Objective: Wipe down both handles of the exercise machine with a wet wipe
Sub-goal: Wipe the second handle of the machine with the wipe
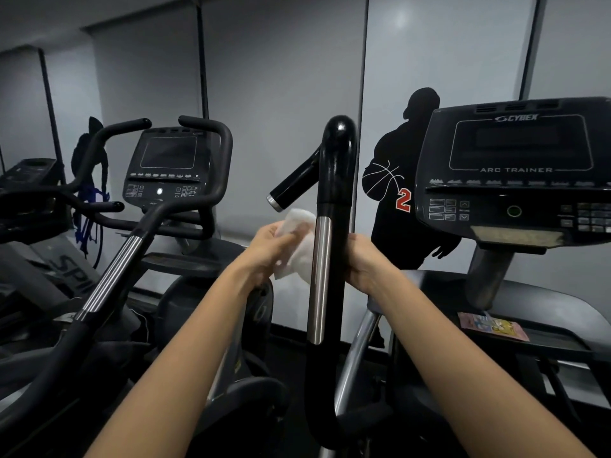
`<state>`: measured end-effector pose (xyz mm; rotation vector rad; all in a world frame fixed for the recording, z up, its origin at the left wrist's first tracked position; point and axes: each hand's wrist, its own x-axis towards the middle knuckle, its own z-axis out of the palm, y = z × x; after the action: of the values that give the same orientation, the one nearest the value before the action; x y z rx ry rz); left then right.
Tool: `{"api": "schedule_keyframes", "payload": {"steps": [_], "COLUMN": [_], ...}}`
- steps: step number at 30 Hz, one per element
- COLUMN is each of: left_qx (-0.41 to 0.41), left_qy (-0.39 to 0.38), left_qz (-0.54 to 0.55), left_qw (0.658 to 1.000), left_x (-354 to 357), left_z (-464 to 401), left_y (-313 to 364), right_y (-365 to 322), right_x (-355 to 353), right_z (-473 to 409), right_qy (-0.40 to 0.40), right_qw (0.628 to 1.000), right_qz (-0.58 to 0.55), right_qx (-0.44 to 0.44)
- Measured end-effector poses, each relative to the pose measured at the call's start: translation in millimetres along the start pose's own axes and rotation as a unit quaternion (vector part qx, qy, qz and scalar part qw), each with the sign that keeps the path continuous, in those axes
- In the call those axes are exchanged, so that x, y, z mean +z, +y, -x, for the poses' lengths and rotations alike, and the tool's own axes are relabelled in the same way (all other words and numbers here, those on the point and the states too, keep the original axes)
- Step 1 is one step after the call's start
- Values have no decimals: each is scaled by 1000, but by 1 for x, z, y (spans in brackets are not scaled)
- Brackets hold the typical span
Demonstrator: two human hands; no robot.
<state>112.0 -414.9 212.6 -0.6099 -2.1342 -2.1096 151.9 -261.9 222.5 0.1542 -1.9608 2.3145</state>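
Observation:
A tall black handle [334, 180] of the exercise machine rises in the middle of the head view, with a silver grip strip [320, 276] down its left side and a short side bar [294, 183] branching off to the left. My left hand [269, 252] holds a white wet wipe [299, 249] against the left side of the handle, at the top of the silver strip. My right hand [362, 262] grips the handle from the right at the same height, its fingers hidden behind the bar. The machine's other handle is out of sight.
The machine's console [515, 173], marked ARC TRAINER, stands at the right. A second machine with its own console [168, 166] and curved handles [109, 259] stands at the left. A colourful packet [492, 327] lies on the right machine's housing. Grey wall panels behind carry a basketball-player silhouette.

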Motion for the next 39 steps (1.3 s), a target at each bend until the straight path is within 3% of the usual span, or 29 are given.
{"api": "schedule_keyframes", "payload": {"steps": [3,5,6,9,12,16,21,24,27,28,30,32,35,39], "left_qx": [48,146,203,334,359,422,450,452,458,467,475,466,448,455], "left_qy": [163,326,370,324,231,219,176,162,193,204,185,165,170,174], "left_qz": [66,-23,-84,-248,-431,-621,-746,-755,-689,-671,-685,-731,-769,-768], "left_qw": [983,934,903,850,795,623,459,447,528,538,521,469,424,416], "left_x": [-11,-17,-16,2,21,13,-26,-34,-25,-18,0,9,-2,-25], "left_z": [-15,-30,-34,-57,-85,-101,-83,-68,-71,-77,-83,-91,-94,-74], "left_y": [20,34,41,47,25,-12,-28,-30,-22,-13,6,12,-11,-35], "right_y": [1,-1,-2,-8,-7,-8,-8,-9,-8,-8,-8,-8,-8,-6], "right_x": [-4,0,4,17,21,21,23,23,24,24,24,24,23,24], "right_z": [-1,1,2,13,18,22,24,24,23,23,22,22,22,23], "right_qy": [45,61,57,37,33,39,41,44,47,49,52,51,48,61], "right_qw": [997,995,996,993,989,991,993,993,992,992,993,993,993,993], "right_qz": [38,26,2,-82,-97,-84,-77,-72,-76,-76,-71,-67,-64,-64], "right_qx": [-53,-68,-68,-79,-102,-93,-78,-84,-85,-85,-84,-84,-87,-79]}}
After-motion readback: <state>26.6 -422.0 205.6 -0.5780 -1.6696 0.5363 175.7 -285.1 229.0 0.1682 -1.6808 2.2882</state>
